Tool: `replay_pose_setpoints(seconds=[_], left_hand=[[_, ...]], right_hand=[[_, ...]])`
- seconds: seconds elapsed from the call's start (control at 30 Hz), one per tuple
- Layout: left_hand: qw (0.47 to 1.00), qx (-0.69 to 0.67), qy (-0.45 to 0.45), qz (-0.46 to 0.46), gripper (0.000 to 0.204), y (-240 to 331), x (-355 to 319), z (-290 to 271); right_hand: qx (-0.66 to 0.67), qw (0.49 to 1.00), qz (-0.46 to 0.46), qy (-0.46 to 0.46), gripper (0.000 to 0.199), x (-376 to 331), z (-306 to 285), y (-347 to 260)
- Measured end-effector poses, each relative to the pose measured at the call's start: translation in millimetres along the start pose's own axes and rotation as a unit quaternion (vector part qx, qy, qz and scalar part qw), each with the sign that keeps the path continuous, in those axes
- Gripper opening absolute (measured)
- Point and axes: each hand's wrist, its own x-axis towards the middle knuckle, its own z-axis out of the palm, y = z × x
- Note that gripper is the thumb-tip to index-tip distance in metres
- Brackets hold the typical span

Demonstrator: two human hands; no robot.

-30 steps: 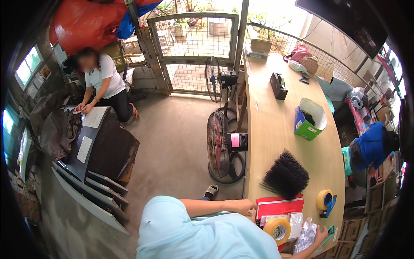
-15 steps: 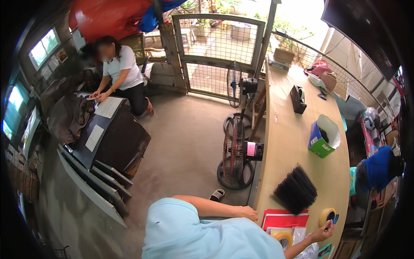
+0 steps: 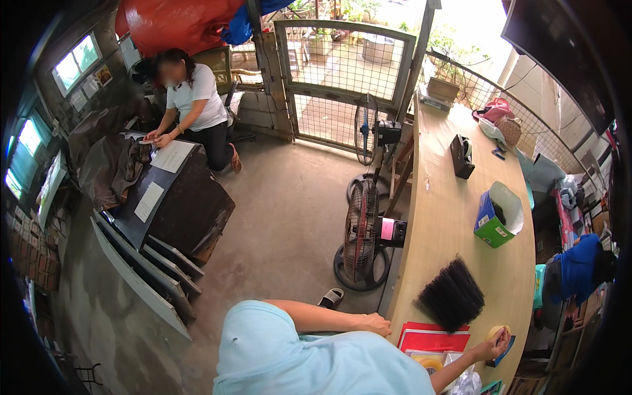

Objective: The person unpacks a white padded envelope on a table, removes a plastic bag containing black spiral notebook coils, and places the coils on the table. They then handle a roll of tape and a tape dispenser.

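My right hand [image 3: 495,345], its fingers curled, is at a yellowish roll of tape [image 3: 498,330] at the table's right side and hides part of it. A dark blue piece [image 3: 505,352] shows just beneath that hand. My left hand [image 3: 378,324] rests at the left edge of the table with its fingers curled in and nothing seen in them. Between the hands lie red flat sheets or folders [image 3: 431,340], with another tape roll [image 3: 431,364] and clear plastic [image 3: 466,380] nearer me. Just beyond the red sheets is a bundle of black bristle-like strips [image 3: 451,294].
On the long wooden table [image 3: 438,217] stand an open green-and-blue box [image 3: 497,230], a black tape dispenser [image 3: 463,157] and bags [image 3: 498,117]. Fans [image 3: 361,230] stand left of it. One person [image 3: 197,105] sits at a dark desk [image 3: 187,204]; another, in blue [image 3: 576,263], is at right.
My right hand has moved slightly left and up over the tape roll, covering more of it. The left hand stays at the table edge. The whole view has shifted a little.
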Motion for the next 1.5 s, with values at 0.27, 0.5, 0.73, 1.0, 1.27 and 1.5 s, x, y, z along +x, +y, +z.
replay_pose_setpoints(seconds=[0.27,0.5,0.73,1.0,1.27,1.5], left_hand=[[1.0,0.005,0.002,0.003,0.033,2.9,-4.3,-0.3],[1.0,0.008,0.004,0.002,0.033,6.1,-10.0,-3.6],[1.0,0.014,0.011,-0.005,0.035,1.0,-5.7,8.6],[0.999,0.014,0.033,-0.017,0.035,5.9,-16.2,11.4],[0.992,0.061,0.102,-0.028,0.029,-0.4,-7.1,0.7],[0.869,-0.083,0.364,0.324,0.021,137.1,-6.7,-133.8]], right_hand=[[0.019,0.999,0.017,0.023,0.021,-0.1,-5.0,14.2],[0.085,0.996,0.03,0.025,0.019,-3.4,-3.0,13.4],[0.075,0.997,0.021,0.013,0.02,-5.2,-4.6,-0.3],[0.064,0.998,-0.008,0.006,0.02,-11.3,-3.0,-8.4],[0.072,0.996,-0.042,0.026,0.022,-10.4,14.6,1.4],[0.093,0.986,-0.128,-0.055,0.016,-5.0,26.1,-57.5]])
